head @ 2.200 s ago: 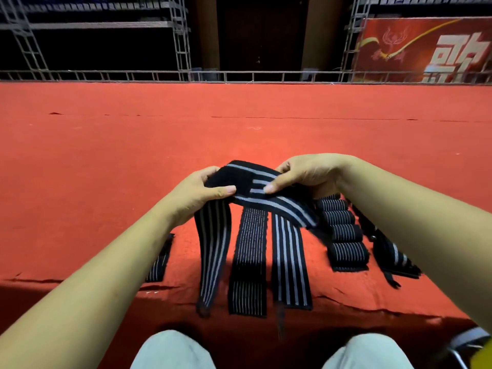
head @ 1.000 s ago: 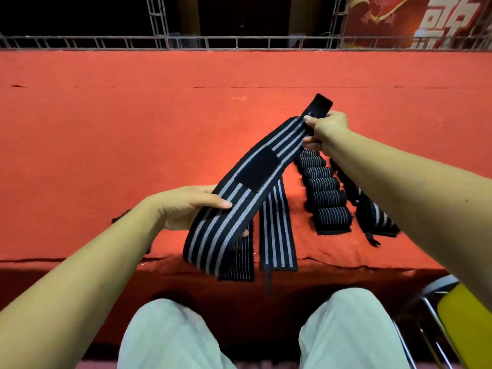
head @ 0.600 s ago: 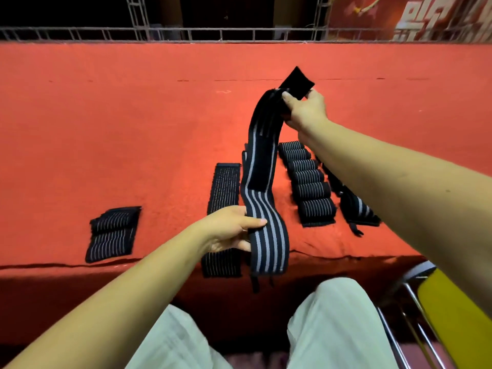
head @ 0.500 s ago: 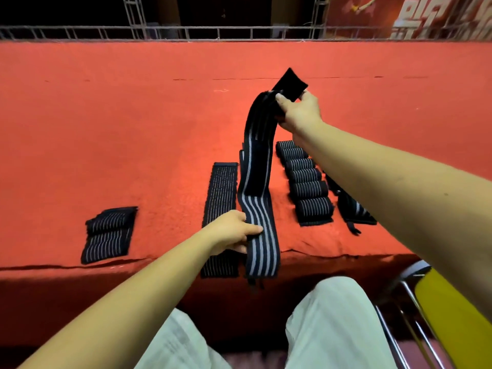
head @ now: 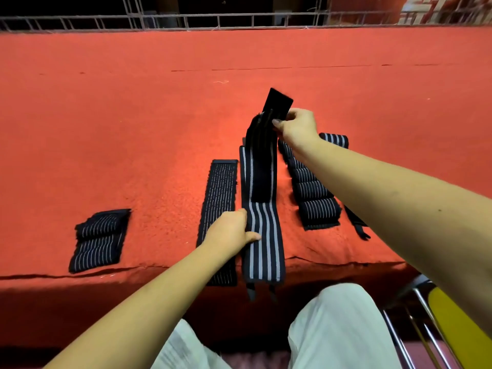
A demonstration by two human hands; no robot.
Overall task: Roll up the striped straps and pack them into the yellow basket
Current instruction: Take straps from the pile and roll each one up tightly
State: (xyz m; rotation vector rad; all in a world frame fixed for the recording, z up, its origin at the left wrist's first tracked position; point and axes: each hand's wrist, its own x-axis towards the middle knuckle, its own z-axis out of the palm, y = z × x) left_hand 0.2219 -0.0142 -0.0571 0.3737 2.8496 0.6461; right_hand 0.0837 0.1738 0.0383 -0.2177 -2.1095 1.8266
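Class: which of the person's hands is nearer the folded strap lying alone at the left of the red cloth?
Left. The left hand grips the long strap at its near part, right of the folded strap; the right hand pinches its raised far end, further right and back.

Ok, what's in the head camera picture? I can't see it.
A person's right hand pinches the far end of a striped strap, held up off a red carpeted surface, while the left hand grips its near part. A flat strap, a folded strap and a row of rolled straps lie nearby.
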